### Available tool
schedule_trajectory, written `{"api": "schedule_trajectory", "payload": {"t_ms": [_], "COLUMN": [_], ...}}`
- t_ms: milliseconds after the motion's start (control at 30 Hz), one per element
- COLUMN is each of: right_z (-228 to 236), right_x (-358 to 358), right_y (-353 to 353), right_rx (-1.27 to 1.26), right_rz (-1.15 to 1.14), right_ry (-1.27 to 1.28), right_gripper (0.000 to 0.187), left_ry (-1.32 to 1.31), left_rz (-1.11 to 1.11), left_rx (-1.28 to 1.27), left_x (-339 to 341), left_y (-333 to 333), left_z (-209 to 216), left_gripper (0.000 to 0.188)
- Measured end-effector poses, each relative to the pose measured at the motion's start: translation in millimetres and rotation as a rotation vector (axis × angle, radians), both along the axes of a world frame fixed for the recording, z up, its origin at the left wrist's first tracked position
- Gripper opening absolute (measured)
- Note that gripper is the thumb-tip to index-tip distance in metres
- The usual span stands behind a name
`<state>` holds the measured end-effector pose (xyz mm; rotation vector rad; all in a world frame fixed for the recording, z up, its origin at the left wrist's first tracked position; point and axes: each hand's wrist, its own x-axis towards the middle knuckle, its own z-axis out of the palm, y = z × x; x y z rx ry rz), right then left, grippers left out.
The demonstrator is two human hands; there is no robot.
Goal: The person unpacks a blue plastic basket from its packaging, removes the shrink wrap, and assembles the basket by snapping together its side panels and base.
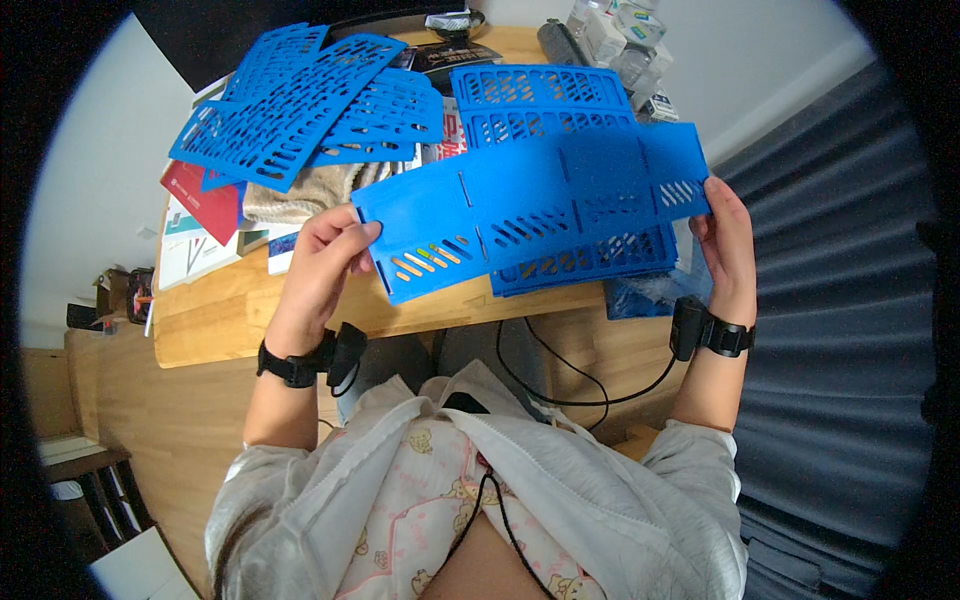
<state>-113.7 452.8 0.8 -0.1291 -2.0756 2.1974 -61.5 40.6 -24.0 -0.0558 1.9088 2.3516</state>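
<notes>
A long blue plastic panel (520,195) is stretched between my two hands above the front of the desk. Fold lines cross it, and slanted slots run along its nearer edge. My left hand (325,255) pinches its left end, thumb on top. At the right end, my right hand (728,235) grips the corner with the thumb along the edge; its other fingers are partly hidden. Beneath the held panel lies a stack of blue slotted panels (545,88). More blue perforated panels (290,110) lie overlapping in a pile at the far left.
The wooden desk (220,320) also carries a red booklet (203,195), a striped knitted cloth (300,195) and a dark pencil case (562,45). Boxes and clear bottles (630,45) crowd the back right. A black cable (560,400) hangs from my right wrist strap. A dark curtain (830,280) borders the right side.
</notes>
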Motion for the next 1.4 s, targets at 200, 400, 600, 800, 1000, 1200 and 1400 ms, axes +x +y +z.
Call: {"api": "schedule_trajectory", "payload": {"t_ms": [200, 400, 600, 800, 1000, 1200, 1400], "right_z": [-6.9, -18.7, -24.9, -19.8, -16.5, -15.8, 15.0], "right_x": [-8.5, -4.3, 2.4, 19.8, 15.4, 5.7, -12.9], "right_y": [-20.8, -32.1, -37.8, -74.0, -95.3, -96.3, -83.3], "right_rx": [-0.271, -0.31, -0.401, -0.257, -0.084, -0.139, 0.066], "right_rz": [0.195, 0.323, 0.205, 0.348, 0.391, 0.339, 0.385], "right_ry": [0.198, -0.052, -0.016, -0.003, -0.027, -0.019, 0.026], "right_gripper": [0.038, 0.05, 0.049, 0.045, 0.041, 0.038, 0.037], "left_ry": [0.063, 0.07, 0.092, 0.053, 0.031, 0.032, 0.214], "left_rz": [-0.181, -0.243, -0.239, -0.333, -0.585, -0.741, -0.489], "left_rx": [0.118, 0.145, 0.139, 0.094, 0.014, -0.075, -0.12], "left_x": [6.1, 9.4, 9.7, 7.0, 8.4, 8.3, -0.4], "left_y": [2.0, -3.3, -1.8, 21.7, 41.9, 39.5, 13.6], "left_z": [-1.8, 0.2, -1.7, -1.2, -0.1, 6.5, 17.8], "left_gripper": [0.018, 0.026, 0.028, 0.029, 0.033, 0.047, 0.061]}}
